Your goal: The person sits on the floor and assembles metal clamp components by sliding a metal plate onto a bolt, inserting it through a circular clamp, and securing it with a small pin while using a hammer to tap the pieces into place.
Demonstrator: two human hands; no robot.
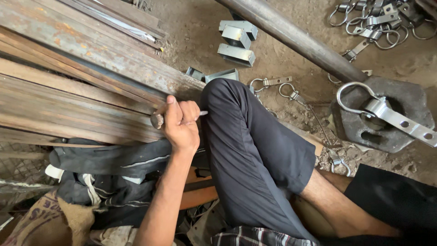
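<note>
My left hand [181, 122] is closed in a fist around a short tool [157, 120]. The tool's dull rounded butt sticks out to the left and a thin metal tip pokes out to the right. The fist rests against the ends of long rusty metal bars [77, 98] stacked at the left, just beside my raised knee in dark trousers [248, 146]. My right hand is out of the picture.
A thick steel pipe [291, 36] crosses the top into a heavy grey metal base [400, 107], where a shiny ring clamp [382, 111] lies. More ring clamps [375, 20] and bent steel brackets [236, 41] litter the dirt floor. Dark clothing [109, 164] and sacking [50, 218] lie lower left.
</note>
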